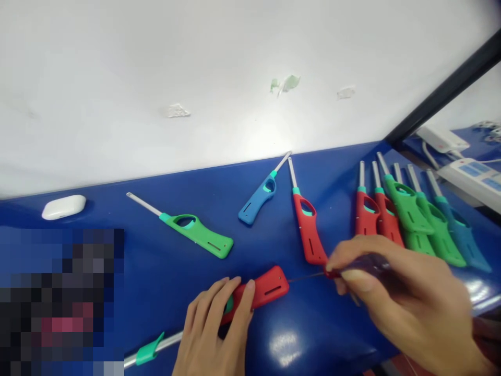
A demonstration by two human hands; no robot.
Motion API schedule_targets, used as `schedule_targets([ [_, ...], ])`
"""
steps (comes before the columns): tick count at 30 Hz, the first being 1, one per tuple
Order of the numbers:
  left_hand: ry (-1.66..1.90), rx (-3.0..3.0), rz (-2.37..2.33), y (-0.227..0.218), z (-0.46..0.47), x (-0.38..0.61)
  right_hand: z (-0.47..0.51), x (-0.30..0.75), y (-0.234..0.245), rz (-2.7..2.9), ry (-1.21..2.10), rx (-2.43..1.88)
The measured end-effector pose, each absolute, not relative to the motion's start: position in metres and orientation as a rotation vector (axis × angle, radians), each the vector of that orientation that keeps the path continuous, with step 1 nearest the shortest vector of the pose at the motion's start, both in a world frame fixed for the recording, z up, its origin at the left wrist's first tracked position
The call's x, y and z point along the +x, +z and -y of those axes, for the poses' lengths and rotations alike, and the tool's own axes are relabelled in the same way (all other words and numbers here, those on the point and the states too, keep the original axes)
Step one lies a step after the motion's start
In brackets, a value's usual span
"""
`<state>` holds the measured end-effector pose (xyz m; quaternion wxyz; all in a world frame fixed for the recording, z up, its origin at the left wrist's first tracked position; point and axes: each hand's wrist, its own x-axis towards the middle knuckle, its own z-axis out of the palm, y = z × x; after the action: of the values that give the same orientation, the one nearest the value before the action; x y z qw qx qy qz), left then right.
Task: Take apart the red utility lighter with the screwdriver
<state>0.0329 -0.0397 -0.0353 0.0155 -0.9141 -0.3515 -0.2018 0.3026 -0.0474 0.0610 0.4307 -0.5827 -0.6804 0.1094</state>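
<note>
My left hand (215,326) presses a red gas lighter (270,287) against the blue table, fingers laid across its body near the trigger opening. Its metal tube (170,342) points to the lower left, with a loose-looking teal collar (148,352) partway along it. My right hand (399,297) is closed round a screwdriver (371,263) with a dark handle. The thin shaft points left, its tip at the butt end of the red lighter; whether it touches I cannot tell. Just above the screwdriver lies a second red lighter (309,230).
A green lighter (199,237) and a blue lighter (256,201) lie farther back. Several red, green and blue lighters (410,209) are grouped at the right. A white earbud case (63,207) sits at the left. Power strips (475,175) stand beyond the black frame bar (446,83).
</note>
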Motion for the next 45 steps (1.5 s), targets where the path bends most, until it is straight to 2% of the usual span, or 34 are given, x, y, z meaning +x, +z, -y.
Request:
schedule_targets([
  [11,-0.600,-2.884,1.101,-0.038,0.042,0.031,0.037,0.300,0.050,1.811,0.363,-1.355],
  [19,-0.613,-2.878,1.101,-0.038,0.040,0.033,0.032,0.303,0.044,1.565,0.538,-1.415],
  [27,-0.624,-2.860,1.128,-0.038,0.041,0.033,0.039,0.292,0.051,1.841,0.372,-1.230],
  [32,-0.655,-2.839,1.131,-0.035,0.041,0.036,0.039,0.289,0.045,1.780,0.587,-1.081],
  [38,-0.690,-2.810,1.142,-0.032,0.039,0.039,0.034,0.289,0.046,1.582,0.652,-1.018],
  [42,-0.670,-2.839,1.127,-0.032,0.040,0.039,0.029,0.294,0.041,1.578,0.867,-0.818],
  [45,-0.725,-2.837,1.162,-0.030,0.040,0.040,0.029,0.291,0.038,1.515,0.847,-0.819],
])
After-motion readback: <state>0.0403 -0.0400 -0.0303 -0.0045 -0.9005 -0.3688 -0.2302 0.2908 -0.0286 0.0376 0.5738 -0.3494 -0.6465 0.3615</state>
